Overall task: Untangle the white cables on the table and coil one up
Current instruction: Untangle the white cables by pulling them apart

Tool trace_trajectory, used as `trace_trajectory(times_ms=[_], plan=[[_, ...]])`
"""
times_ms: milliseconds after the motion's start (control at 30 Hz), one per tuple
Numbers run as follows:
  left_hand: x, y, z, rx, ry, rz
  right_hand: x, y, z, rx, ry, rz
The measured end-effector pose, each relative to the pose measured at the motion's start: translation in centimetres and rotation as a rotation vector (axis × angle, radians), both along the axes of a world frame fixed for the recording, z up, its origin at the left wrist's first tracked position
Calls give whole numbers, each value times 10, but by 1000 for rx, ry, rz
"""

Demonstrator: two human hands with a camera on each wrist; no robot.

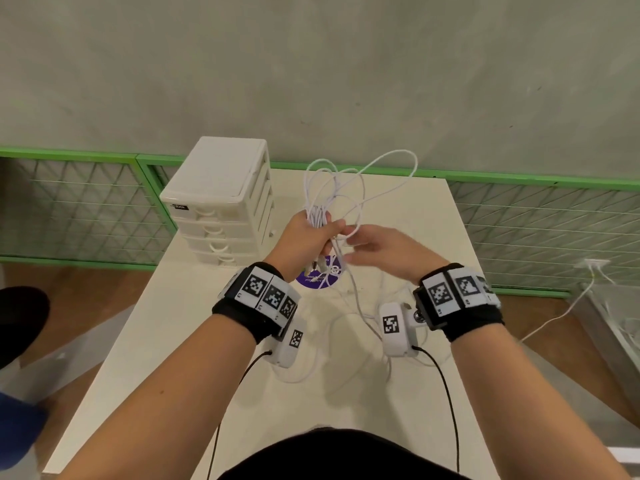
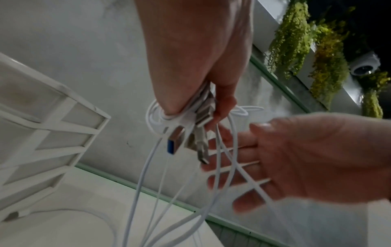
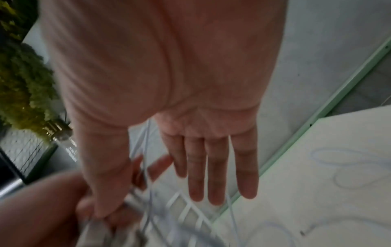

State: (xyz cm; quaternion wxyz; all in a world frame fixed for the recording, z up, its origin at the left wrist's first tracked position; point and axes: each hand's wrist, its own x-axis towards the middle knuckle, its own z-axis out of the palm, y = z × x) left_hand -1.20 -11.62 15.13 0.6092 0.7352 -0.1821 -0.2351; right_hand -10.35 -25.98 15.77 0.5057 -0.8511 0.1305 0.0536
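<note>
- My left hand [image 1: 306, 237] is raised over the table [image 1: 194, 341], fingers curled tight around a bunch of white cables [image 1: 332, 188]; the loops stand up above the fist and I cannot count the strands for sure.
- In the left wrist view I count at least three metal plugs [image 2: 190, 133] poking out under that grip, one with a blue insert.
- My right hand [image 1: 384, 251] sits just beside the left, fingers straight and spread; four of them show flat in the right wrist view, and cable strands run across them without being gripped.
- More white cable [image 1: 349, 327] trails down from the bunch and lies slack on the table between my wrists.
- One white drawer unit [image 1: 221, 202] stands at the far left of the table; I count four drawers.
- One purple round sticker [image 1: 317, 277] lies on the table below my left hand.
</note>
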Motion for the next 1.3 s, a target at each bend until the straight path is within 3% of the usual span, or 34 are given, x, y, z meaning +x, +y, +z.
trace_trajectory(times_ms=[167, 233, 367, 533, 667, 800, 1067, 1300], plan=[[6, 8, 13, 60, -62, -87, 2, 6, -23, -11, -105, -53], [8, 13, 14, 79, -80, -50, 0, -2, -27, -27, -116, -92], [21, 26, 10, 53, -63, 93, -16, -29, -38, -21, -79, -249], [26, 34, 7, 29, 47, 23, -28, -36, -33, 90, -82, -302], [18, 29, 8, 162, 35, -103, -11, -16, -18, 197, -250, -287], [23, 34, 16, 326, -128, -16, -6, -24, -10, 62, -380, -431], [23, 37, 26, 188, -172, 44, 0, -22, -12, -38, -259, -269], [4, 21, 27, 193, -125, -206, 6, 5, -11, -15, -278, -175]])
